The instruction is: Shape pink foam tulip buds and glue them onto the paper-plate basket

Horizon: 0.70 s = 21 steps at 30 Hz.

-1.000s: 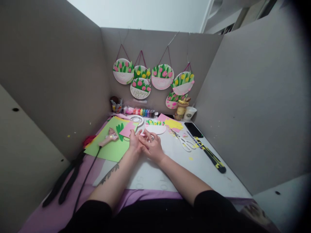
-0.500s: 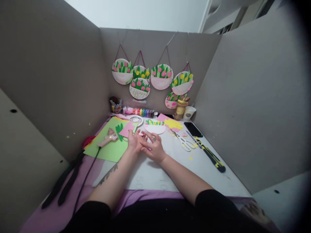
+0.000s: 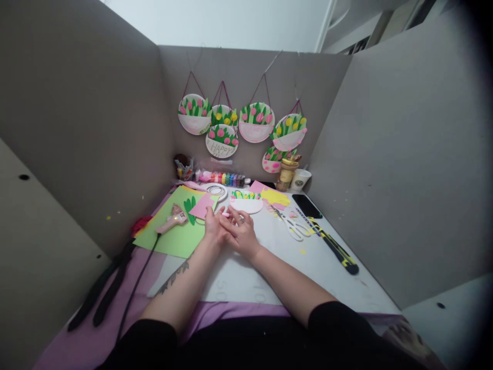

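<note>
Over the middle of the white board, my left hand [image 3: 214, 229] and my right hand [image 3: 243, 235] meet, fingers curled in and touching. A small pink piece [image 3: 226, 215] shows between the fingertips; its exact shape is too small to make out, and the palms hide whatever else may be there. Just beyond the fingers lies a half-round paper plate [image 3: 247, 205] with green leaves and yellow and pink tulips along its top. By my left fingers, a pink paper sheet [image 3: 203, 206] rests near dark green leaf cutouts [image 3: 189, 209].
Left, a hot glue gun [image 3: 173, 222] lies on green paper [image 3: 162, 244], near black-handled pliers [image 3: 111, 285]. Right are white scissors [image 3: 295, 226], a utility knife [image 3: 339, 253] and a phone [image 3: 307, 206]. Decorated plates [image 3: 257, 132] hang on the back panel, above paint pots [image 3: 227, 179] and a cup [image 3: 300, 180].
My hands have drawn closer together, and the fingers curl in more around the pink piece. My right hand has shifted slightly left. The things on the table stay put.
</note>
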Motion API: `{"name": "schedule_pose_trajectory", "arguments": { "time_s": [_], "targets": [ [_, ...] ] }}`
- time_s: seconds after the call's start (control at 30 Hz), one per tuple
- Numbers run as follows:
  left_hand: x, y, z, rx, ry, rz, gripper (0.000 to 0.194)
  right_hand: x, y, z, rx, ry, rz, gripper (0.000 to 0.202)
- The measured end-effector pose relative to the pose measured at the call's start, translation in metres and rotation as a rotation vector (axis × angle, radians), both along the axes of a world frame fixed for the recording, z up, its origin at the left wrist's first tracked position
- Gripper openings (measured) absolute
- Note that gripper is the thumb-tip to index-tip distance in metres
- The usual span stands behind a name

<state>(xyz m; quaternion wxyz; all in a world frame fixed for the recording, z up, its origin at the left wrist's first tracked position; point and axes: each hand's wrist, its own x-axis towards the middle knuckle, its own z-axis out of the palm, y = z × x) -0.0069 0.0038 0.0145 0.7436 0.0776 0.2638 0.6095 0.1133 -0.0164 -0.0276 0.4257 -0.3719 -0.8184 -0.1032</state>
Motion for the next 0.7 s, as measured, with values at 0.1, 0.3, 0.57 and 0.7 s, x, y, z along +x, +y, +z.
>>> {"name": "schedule_pose_trajectory", "arguments": {
  "time_s": [0.1, 0.3, 0.57, 0.7],
  "targets": [
    [-0.0025, 0.0017, -0.002, 0.04, -0.004, 0.015, 0.054, 0.0021, -0.0002, 0.0004, 0.001, 0.01, -0.024, 0.036],
    [-0.0024, 0.0025, -0.0028, 0.036, -0.038, 0.019, 0.054, 0.0003, -0.0031, 0.0005, 0.026, 0.01, 0.012, 0.033],
    [-0.0043, 0.0031, -0.0017, 0.059, -0.031, 0.037, 0.053, 0.0026, 0.0004, -0.0014, 0.047, 0.002, 0.007, 0.027],
    [-0.0028, 0.0019, -0.0009, 0.037, 0.004, 0.01, 0.054, -0.0002, 0.0002, -0.0008, 0.036, -0.02, 0.008, 0.032]
  ]
}}
